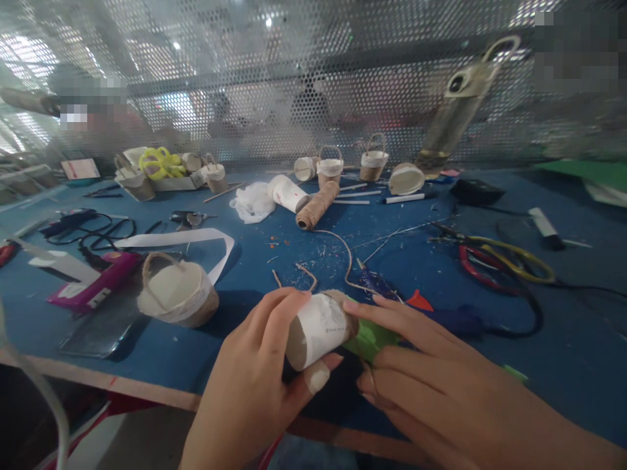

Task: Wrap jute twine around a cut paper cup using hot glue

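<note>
My left hand (259,365) grips a white paper cup (321,329) lying on its side, fingers over the top and thumb beneath. Brown twine (349,313) is wound around the cup's far end. My right hand (431,372) rests its index finger on that wound end, while its lower fingers are closed on a strand of the twine. A loose line runs back from there to a twine roll (318,205). Something green (375,339) lies behind the cup, partly covered by my right fingers. A finished-looking small basket (179,290) with a twine handle stands left of my left hand.
A blue glue gun (441,320) with a red trigger lies just behind my right hand. Pliers with red and yellow handles (509,264) are farther right. A purple box (95,281) and a phone (100,336) lie left. Several small baskets (330,170) stand along the perforated screen.
</note>
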`<control>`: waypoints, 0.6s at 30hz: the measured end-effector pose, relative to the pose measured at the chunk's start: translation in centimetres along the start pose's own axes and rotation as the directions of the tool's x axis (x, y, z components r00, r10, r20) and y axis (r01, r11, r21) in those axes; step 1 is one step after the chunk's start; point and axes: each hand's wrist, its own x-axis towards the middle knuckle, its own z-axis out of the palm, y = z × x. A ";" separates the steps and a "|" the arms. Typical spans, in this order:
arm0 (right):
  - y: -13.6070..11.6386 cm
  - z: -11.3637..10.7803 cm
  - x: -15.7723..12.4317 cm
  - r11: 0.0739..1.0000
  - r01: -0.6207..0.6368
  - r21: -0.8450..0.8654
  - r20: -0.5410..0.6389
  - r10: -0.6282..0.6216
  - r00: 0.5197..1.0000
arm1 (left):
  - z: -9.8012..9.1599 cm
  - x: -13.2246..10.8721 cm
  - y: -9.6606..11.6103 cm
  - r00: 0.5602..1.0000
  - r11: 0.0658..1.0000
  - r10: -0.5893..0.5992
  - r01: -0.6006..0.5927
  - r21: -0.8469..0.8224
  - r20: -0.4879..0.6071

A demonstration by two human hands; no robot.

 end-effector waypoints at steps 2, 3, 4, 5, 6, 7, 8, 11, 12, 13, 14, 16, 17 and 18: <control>0.0 0.1 0.0 0.999 0.034 -0.014 -0.016 -0.034 0.999 | 0.0 0.0 0.0 1.000 1.000 0.004 -0.004 0.000 -0.002; 0.1 0.1 -0.1 0.999 0.043 -0.017 -0.025 -0.043 0.999 | 0.0 0.0 0.0 1.000 1.000 0.005 -0.005 0.002 -0.005; 0.1 0.2 -0.1 0.999 0.047 -0.017 -0.033 -0.047 0.998 | 0.0 0.0 0.0 1.000 1.000 0.006 -0.006 0.004 -0.005; 0.1 0.2 -0.1 0.999 0.048 -0.018 -0.036 -0.049 0.998 | 0.0 0.0 0.0 1.000 1.000 0.008 -0.008 0.005 -0.008; 0.1 0.2 -0.1 0.999 0.048 -0.018 -0.041 -0.049 0.998 | 0.0 0.0 0.0 1.000 1.000 0.009 -0.009 0.004 -0.009; 0.0 0.2 -0.1 0.999 0.046 -0.019 -0.043 -0.047 0.998 | 0.0 0.0 0.0 1.000 1.000 0.010 -0.010 0.001 -0.009; 0.0 0.1 -0.1 0.999 0.041 -0.019 -0.041 -0.042 0.998 | 0.0 -0.1 0.0 1.000 1.000 0.011 -0.011 -0.001 -0.008; 0.0 0.0 0.0 0.999 0.034 -0.012 -0.046 -0.035 0.998 | 0.0 -0.1 0.0 1.000 1.000 0.014 -0.014 0.003 -0.007; 0.0 0.0 0.0 0.999 0.032 -0.009 -0.047 -0.032 0.998 | 0.0 -0.1 0.0 1.000 1.000 0.014 -0.014 0.006 -0.006; 0.0 0.0 0.0 0.999 0.033 -0.006 -0.046 -0.033 0.998 | 0.0 -0.1 0.1 1.000 1.000 0.016 -0.016 0.008 -0.009; 0.0 0.0 0.0 0.999 0.036 -0.003 -0.046 -0.036 0.998 | 0.0 -0.1 0.1 1.000 1.000 0.018 -0.018 0.011 -0.011; 0.0 0.0 -0.1 0.999 0.037 0.000 -0.043 -0.036 0.998 | 0.0 -0.1 0.1 1.000 1.000 0.021 -0.020 0.013 -0.014; 0.0 0.0 -0.1 0.999 0.036 0.001 -0.044 -0.036 0.998 | 0.0 -0.1 0.2 1.000 1.000 0.021 -0.021 0.014 -0.014; 0.0 0.1 -0.1 0.999 0.035 0.003 -0.047 -0.035 0.998 | 0.0 0.0 0.2 1.000 1.000 0.020 -0.020 0.015 -0.014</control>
